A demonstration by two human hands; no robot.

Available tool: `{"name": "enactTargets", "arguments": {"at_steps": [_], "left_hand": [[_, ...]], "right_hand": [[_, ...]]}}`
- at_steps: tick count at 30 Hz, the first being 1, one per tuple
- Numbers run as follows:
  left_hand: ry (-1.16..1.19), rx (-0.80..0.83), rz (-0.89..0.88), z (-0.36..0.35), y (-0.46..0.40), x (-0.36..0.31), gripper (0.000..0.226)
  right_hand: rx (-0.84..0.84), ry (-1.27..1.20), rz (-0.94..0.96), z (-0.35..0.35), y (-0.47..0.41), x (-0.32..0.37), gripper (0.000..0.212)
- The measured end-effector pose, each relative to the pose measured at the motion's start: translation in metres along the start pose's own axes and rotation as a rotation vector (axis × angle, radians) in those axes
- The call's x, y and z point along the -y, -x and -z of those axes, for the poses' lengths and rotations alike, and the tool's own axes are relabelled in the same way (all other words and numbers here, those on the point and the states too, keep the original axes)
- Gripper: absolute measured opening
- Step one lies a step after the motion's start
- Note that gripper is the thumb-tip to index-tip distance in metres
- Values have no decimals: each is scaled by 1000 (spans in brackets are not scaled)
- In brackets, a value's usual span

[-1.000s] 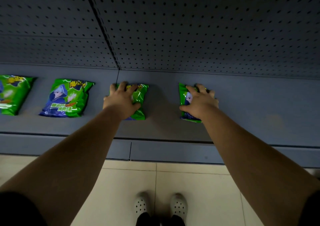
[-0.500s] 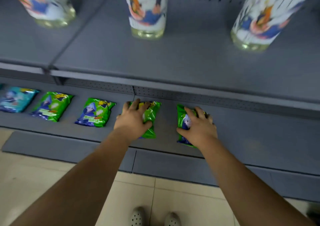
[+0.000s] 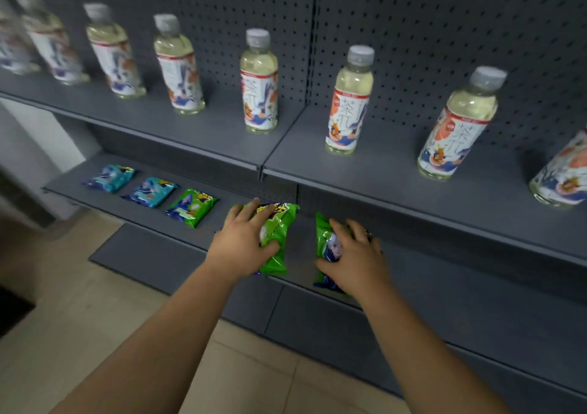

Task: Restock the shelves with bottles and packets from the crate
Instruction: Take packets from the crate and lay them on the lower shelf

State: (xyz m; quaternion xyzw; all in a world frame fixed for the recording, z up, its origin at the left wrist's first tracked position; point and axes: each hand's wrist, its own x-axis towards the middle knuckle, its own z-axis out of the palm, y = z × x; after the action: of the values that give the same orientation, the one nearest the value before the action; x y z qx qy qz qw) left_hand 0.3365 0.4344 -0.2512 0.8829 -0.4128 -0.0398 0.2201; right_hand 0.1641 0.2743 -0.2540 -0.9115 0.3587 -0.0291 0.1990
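I see two green packets on the lower shelf (image 3: 444,289), one under each hand. Left hand (image 3: 243,243) lies on top of the left green packet (image 3: 279,238), fingers spread over its upper half, thumb curled round the right edge — it grips the packet. The packet lies flat, its yellow-printed end poking out past the fingertips, toward the pegboard back. Right hand (image 3: 352,258) covers the right green packet (image 3: 327,245), fingers curled over the far edge, thumb along the near-left corner; a pale cartoon face shows just left of the hand. The two packets lie near each other, not touching.

Left of the left hand, same shelf: another green packet (image 3: 191,207) just beside, then two teal packets (image 3: 150,191) (image 3: 109,177) further out, all flat in a row, apart from each other.

Above both hands is the upper shelf (image 3: 279,159), with a row of pale tea bottles (image 3: 259,83) standing upright, grey caps, white illustrated labels — the ones at far left are blurred. Pegboard panel (image 3: 444,32) behind them. Beige floor tiles (image 3: 95,318) under my forearms.
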Motion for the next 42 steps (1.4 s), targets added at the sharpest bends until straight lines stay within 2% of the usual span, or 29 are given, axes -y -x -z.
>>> {"name": "enactTargets", "arguments": {"at_steps": [6, 11, 15, 21, 27, 31, 37, 42], "left_hand": [[-4, -52, 43, 74, 36, 52, 79], [-14, -166, 106, 144, 68, 107, 82], [-41, -287, 185, 196, 86, 161, 89], [-93, -431, 325, 247, 105, 239, 85], [-179, -496, 543, 293, 118, 310, 85], [-206, -524, 679, 336, 123, 352, 76], [-224, -626, 858, 383, 156, 423, 75], [-227, -697, 1010, 398, 198, 508, 75]], "right_hand": [[-50, -21, 113, 9, 25, 84, 86], [-145, -49, 289, 11, 28, 184, 88], [-158, -80, 411, 6, 19, 264, 88], [-88, -123, 604, -30, -17, 369, 87], [-2, -123, 813, -66, -66, 478, 86], [55, -130, 953, -77, -90, 562, 85], [127, -162, 1121, -116, -94, 680, 89], [237, -126, 1225, -174, -87, 772, 90]]}}
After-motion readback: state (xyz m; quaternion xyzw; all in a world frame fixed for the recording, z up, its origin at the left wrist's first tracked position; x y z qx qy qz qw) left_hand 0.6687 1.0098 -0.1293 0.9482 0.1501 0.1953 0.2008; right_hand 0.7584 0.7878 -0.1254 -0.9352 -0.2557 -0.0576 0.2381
